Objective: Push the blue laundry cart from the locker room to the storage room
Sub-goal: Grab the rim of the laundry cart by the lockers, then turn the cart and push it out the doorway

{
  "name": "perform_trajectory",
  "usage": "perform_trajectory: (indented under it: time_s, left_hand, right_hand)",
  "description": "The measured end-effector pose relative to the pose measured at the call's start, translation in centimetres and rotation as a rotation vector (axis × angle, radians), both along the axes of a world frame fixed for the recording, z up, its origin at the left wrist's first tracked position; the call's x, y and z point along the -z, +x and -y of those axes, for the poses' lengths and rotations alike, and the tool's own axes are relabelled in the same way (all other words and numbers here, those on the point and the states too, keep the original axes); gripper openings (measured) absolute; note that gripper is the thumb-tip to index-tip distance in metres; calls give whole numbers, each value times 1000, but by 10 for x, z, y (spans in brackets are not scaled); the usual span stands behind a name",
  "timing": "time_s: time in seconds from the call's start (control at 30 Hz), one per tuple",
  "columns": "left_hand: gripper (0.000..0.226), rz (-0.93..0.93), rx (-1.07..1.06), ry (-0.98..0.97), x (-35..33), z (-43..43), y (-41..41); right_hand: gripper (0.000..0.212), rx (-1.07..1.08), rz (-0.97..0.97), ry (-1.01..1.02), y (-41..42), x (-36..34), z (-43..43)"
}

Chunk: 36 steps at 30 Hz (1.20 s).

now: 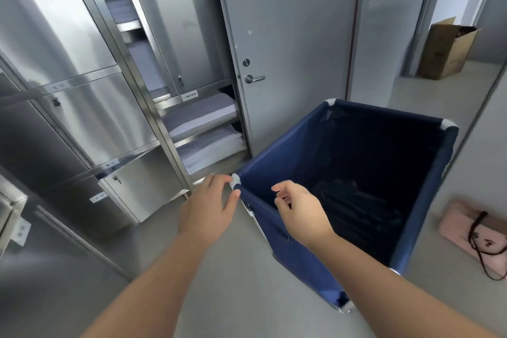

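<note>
- Cart, blue cloth on a frame, stands at lower centre-right of the frame, its top open and something dark lying in the bottom.
- Left hand is at the cart's near left corner, fingers spread and loose, fingertips touching the white corner cap; not clamped on anything.
- Right hand hovers just over the near rim, fingers curled but apart, gripping nothing.
- Steel lockers fill the left side; folded linen sits on open shelves.
- Grey door stands shut behind the cart.
- Cardboard box at upper right; pink bag on the floor at right.
</note>
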<state>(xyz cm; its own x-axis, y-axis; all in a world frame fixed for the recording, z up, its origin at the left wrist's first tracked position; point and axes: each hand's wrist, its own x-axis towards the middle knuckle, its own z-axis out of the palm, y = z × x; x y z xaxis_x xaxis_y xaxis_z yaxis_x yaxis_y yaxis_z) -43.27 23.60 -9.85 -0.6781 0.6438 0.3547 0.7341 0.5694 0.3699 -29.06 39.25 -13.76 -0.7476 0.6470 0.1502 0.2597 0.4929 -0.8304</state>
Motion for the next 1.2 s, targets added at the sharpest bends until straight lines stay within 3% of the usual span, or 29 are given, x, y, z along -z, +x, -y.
perform_trajectory:
  time_s: [0.33,0.5,0.67,0.93,1.2]
  left_hand:
    - [35,2,247,-144,60,-118,-73]
    - [38,-39,374,-329,98,-171,-113]
    - [42,-9,599,-376,131,-214,-153]
    - [42,18,823,-441,163,-240,-173]
    - [43,44,829,-512,201,-226,-164]
  right_hand:
    - [40,78,258,113,-24,42,-71]
    - [42,275,402,173,-34,56,-104]
    - [43,439,483,117,-59,77,-113]
    - [51,576,604,34,-88,108,-106]
    - [64,539,734,-10,-85,151,-86]
